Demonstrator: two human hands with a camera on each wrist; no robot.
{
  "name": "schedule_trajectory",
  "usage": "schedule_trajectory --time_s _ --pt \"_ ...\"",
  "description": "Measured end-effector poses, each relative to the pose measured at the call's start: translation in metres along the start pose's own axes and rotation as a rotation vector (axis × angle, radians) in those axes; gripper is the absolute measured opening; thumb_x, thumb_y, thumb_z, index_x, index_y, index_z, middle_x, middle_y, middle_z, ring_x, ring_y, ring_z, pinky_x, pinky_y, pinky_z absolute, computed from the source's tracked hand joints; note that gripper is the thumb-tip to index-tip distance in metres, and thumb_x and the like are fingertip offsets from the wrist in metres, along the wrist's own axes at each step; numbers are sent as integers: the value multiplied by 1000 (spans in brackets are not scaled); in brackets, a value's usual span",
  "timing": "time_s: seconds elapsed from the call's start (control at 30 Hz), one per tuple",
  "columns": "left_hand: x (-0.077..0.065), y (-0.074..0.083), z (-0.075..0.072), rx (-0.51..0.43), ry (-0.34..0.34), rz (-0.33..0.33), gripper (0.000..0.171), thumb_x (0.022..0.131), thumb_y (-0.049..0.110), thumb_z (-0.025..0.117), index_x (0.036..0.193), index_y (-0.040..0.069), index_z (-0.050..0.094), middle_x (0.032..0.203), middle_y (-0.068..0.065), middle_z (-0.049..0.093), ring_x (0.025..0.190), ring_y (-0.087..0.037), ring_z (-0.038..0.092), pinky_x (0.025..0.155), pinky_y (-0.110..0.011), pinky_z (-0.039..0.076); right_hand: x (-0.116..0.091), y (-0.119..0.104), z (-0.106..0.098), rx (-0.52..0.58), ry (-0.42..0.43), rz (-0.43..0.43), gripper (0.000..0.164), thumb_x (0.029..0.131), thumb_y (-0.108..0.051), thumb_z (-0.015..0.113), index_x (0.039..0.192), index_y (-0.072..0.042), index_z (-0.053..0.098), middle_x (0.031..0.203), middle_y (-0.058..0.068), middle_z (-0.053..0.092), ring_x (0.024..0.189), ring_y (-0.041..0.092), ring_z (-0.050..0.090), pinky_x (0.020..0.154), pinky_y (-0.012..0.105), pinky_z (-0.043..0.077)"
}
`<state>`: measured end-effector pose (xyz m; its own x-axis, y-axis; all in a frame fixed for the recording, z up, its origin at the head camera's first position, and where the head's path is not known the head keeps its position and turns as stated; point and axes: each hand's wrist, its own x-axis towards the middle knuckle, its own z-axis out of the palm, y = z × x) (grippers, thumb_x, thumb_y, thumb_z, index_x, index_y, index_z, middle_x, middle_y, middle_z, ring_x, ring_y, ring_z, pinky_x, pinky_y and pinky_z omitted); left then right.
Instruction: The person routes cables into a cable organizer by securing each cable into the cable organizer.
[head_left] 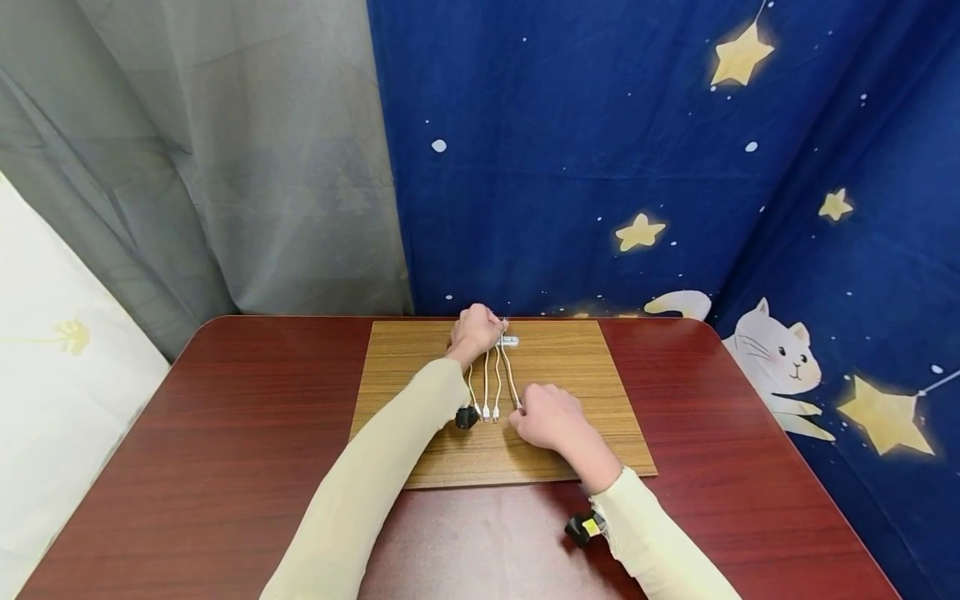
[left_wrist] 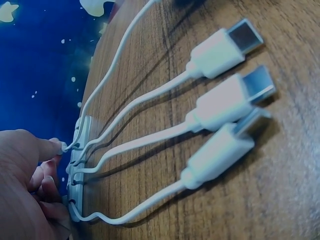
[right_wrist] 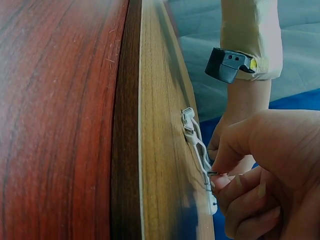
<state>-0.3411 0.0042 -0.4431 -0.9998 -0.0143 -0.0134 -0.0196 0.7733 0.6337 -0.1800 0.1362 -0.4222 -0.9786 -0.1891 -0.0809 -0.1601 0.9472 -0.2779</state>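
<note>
Several white charging cables run side by side through a pale cable organizer (head_left: 511,341) near the far edge of a wooden board. At the organizer, my left hand (head_left: 477,329) pinches a white cable (left_wrist: 64,147) between thumb and fingertips. Closer to me, my right hand (head_left: 551,414) grips the near end of the rightmost cable (head_left: 511,375), and its plug is hidden in the fingers. In the left wrist view, three cables end in white plugs with metal tips, among them the middle plug (left_wrist: 220,106), lying to the right of the left hand (left_wrist: 25,185).
The wood-grain board (head_left: 442,462) lies on a dark red table (head_left: 247,433). Behind the table hang a grey curtain (head_left: 300,167) and a blue one (head_left: 540,167) with stars. Black wrist cameras (head_left: 467,417) are strapped at both sleeves.
</note>
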Motion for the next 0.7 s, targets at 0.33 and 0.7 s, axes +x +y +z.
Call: schedule_trajectory --time_s 0.33,0.7 --pt "-2 2 0 8 -7 6 21 94 38 74 80 22 75 93 3 71 93 -24 66 79 -42 50 -2 0 0 1 -15 30 29 88 -29 68 68 -15 53 66 8 55 60 25 52 57 43 43" --pt "-4 2 2 22 -14 21 26 96 38 72 76 20 72 85 4 68 79 -19 63 70 -38 49 -2 0 3 -24 -18 20 30 88 -28 68 65 -15 53 67 8 55 61 26 53 59 46 46"
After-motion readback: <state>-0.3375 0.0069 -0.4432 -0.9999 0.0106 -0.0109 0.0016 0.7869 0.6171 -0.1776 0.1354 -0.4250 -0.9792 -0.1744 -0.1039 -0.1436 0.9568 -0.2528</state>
